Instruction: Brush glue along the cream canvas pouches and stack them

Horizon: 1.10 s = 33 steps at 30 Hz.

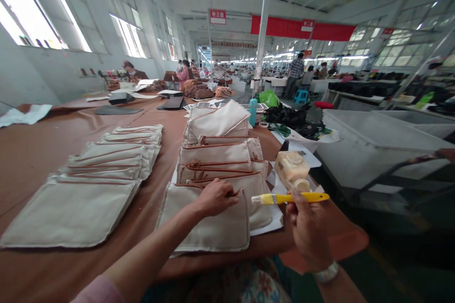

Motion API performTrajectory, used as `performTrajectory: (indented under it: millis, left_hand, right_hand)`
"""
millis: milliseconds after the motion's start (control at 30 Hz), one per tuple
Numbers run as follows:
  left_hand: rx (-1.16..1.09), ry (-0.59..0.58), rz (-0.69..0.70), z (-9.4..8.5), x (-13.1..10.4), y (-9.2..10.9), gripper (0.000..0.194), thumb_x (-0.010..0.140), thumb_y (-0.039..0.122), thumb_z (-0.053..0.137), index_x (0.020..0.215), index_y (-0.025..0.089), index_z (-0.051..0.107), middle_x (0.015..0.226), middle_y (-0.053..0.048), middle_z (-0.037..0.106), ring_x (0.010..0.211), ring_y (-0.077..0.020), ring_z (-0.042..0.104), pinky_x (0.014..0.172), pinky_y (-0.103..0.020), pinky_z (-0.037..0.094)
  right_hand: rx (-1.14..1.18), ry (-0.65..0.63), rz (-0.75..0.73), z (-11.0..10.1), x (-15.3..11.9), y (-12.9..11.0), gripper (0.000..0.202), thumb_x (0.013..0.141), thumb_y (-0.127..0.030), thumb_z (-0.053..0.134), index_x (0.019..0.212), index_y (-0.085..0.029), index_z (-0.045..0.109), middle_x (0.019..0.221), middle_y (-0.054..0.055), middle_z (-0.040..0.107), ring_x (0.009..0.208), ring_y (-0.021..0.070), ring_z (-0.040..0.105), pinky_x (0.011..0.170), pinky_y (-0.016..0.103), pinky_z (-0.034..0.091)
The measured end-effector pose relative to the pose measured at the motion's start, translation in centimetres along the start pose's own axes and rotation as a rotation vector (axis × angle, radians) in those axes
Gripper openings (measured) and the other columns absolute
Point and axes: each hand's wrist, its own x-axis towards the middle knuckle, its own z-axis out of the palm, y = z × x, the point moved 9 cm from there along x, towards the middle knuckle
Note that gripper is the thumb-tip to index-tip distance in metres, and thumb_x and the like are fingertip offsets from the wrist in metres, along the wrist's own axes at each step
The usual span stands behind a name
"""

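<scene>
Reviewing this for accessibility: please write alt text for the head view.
A person's right-hand grip holds a yellow brush near overlapping pale fabric pieces, while the left-hand grip is at the nearest piece's top edge. A second row lies to the left on a brown-covered table; a cream container is at right.

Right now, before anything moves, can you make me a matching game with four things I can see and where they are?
1. yellow brush
2. left hand
3. teal bottle
4. red banner

A. touching a pale pouch
B. hanging high across the room
C. gripped in the right hand
D. standing upright near the green bag

Right pairs: 1-C, 2-A, 3-D, 4-B
</scene>
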Motion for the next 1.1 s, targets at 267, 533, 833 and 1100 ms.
performTrajectory:
  millis: [267,533,833,1100]
  left_hand:
    - [-0.116,0.075,0.015,-0.4,-1.8,0.3,0.013,0.086,0.030,0.063,0.089,0.024,0.074,0.088,-0.001,0.071,0.085,-0.0171,0.061,0.071,-0.023,0.041]
    - [-0.257,0.195,0.053,-1.6,-4.2,2.5,0.005,0.081,0.022,0.071,0.083,0.025,0.074,0.082,0.001,0.068,0.084,-0.0168,0.059,0.073,-0.025,0.042]
    - [-0.141,0.305,0.183,-2.3,-5.8,4.9,0.008,0.089,0.022,0.066,0.083,0.023,0.071,0.080,-0.001,0.064,0.082,-0.0167,0.057,0.070,-0.026,0.044]
    - [0.187,0.349,0.552,-2.9,-9.5,9.5,0.020,0.100,0.027,0.047,0.089,0.020,0.061,0.081,-0.004,0.060,0.072,-0.0174,0.049,0.067,-0.032,0.040]
  right_hand:
    - [-0.046,-0.060,-0.019,1.3,-0.2,1.3,0.046,0.083,-0.062,0.074,0.088,-0.018,0.061,0.062,-0.003,0.051,0.049,0.0127,0.043,0.042,0.021,0.034]
    - [-0.354,-0.019,-0.289,2.2,0.1,-2.3,0.047,0.093,-0.063,0.061,0.089,-0.016,0.065,0.064,0.002,0.058,0.057,0.0183,0.054,0.054,0.027,0.044]
    - [-0.385,-0.094,-0.312,2.1,-1.7,-3.6,0.044,0.094,-0.062,0.060,0.086,-0.018,0.064,0.064,0.002,0.056,0.058,0.0199,0.053,0.057,0.029,0.044]
    - [-0.226,-0.128,-0.232,1.3,-1.4,-6.4,0.039,0.090,-0.056,0.069,0.086,-0.017,0.064,0.060,-0.001,0.052,0.051,0.0138,0.046,0.046,0.022,0.037]
